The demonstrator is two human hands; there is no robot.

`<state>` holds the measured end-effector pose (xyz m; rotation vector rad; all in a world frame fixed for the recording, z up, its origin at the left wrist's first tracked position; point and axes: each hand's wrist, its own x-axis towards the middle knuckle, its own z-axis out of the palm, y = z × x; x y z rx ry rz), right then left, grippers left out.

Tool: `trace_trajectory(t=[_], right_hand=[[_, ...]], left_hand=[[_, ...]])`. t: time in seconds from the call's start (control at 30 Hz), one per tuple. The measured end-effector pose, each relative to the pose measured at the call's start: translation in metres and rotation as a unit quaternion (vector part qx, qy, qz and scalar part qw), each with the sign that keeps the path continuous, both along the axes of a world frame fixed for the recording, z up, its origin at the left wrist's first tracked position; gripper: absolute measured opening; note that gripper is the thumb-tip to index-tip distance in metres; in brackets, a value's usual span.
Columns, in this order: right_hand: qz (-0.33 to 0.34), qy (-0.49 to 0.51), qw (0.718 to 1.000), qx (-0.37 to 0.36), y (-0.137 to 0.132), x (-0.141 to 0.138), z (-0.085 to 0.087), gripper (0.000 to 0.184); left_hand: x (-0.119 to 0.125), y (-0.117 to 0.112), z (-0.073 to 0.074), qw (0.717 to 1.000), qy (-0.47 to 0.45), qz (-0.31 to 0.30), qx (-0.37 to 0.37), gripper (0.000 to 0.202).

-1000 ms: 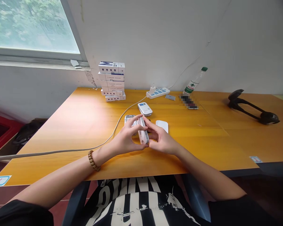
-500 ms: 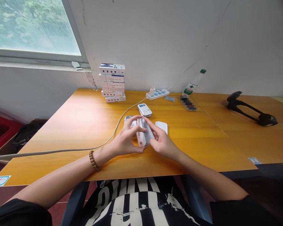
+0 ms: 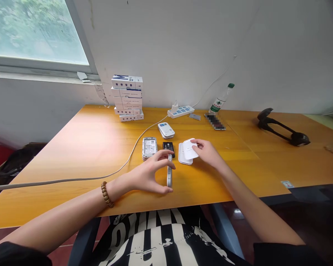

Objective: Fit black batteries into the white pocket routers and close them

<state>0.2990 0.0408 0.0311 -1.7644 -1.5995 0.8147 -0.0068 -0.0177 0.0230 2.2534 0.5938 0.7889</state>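
Note:
My left hand [image 3: 147,176] grips a slim white pocket device [image 3: 169,171] that stands on its long edge on the wooden table [image 3: 72,162], with the thumb at its top and fingers at its lower end. My right hand [image 3: 207,152] pinches a white rectangular cover [image 3: 189,149] by its right side. The cover overlaps a second white flat piece [image 3: 181,153]. Just left of these lies a black battery [image 3: 168,149]. Beyond it sits a white device with a printed label [image 3: 149,147], and a small stack of white devices [image 3: 165,130] lies farther back.
Stacked white boxes [image 3: 127,98] stand at the back near a power strip [image 3: 181,111] and a plastic water bottle [image 3: 219,99]. A blurred object [image 3: 215,122] and a black curved stand [image 3: 283,129] lie right. A grey cable [image 3: 100,177] crosses the table.
My hands have come apart. The right hand has moved off the slim device and onto the white cover, while the left keeps the device, now upright on edge. The black battery shows.

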Motion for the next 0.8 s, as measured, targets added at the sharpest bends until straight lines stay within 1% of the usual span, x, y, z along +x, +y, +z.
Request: trace_trajectory(t=[0.07, 0.13, 0.3, 0.37, 0.47, 0.53, 0.63, 0.7, 0.73, 0.8], right_hand=[[0.013, -0.035, 0.999, -0.001, -0.002, -0.003, -0.005, 0.041], [0.023, -0.077, 0.997, 0.011, -0.005, -0.007, -0.006, 0.042], [0.034, -0.166, 0.985, 0.022, -0.011, -0.009, 0.001, 0.043], [0.05, -0.189, 0.98, 0.023, -0.012, -0.007, 0.002, 0.045], [0.076, -0.223, 0.971, 0.031, -0.011, -0.003, -0.001, 0.046], [0.077, -0.244, 0.966, 0.039, -0.009, -0.001, -0.003, 0.044], [0.072, -0.25, 0.964, 0.053, -0.009, 0.0, -0.001, 0.038], [0.088, -0.229, 0.967, 0.067, -0.014, -0.005, 0.005, 0.032], [0.112, -0.211, 0.969, 0.069, -0.019, -0.009, 0.009, 0.028], [0.194, -0.172, 0.964, 0.064, -0.03, -0.021, 0.014, 0.021]], left_hand=[[0.004, -0.004, -0.005, 0.999, 0.025, -0.01, -0.017, 0.055], [0.005, -0.005, -0.009, 0.999, 0.042, -0.018, -0.026, 0.056], [0.004, -0.003, -0.017, 0.997, 0.068, -0.02, -0.023, 0.057], [0.003, -0.002, -0.019, 0.996, 0.083, -0.017, -0.02, 0.063], [0.004, -0.001, -0.022, 0.994, 0.103, -0.016, -0.014, 0.076], [0.005, -0.001, -0.024, 0.994, 0.104, -0.017, 0.001, 0.083], [0.007, 0.002, -0.027, 0.995, 0.094, -0.012, 0.013, 0.088], [0.007, 0.003, -0.03, 0.996, 0.085, -0.004, 0.006, 0.09], [0.008, 0.004, -0.032, 0.997, 0.079, 0.0, 0.001, 0.092], [0.008, 0.005, -0.037, 0.998, 0.061, 0.007, -0.008, 0.097]])
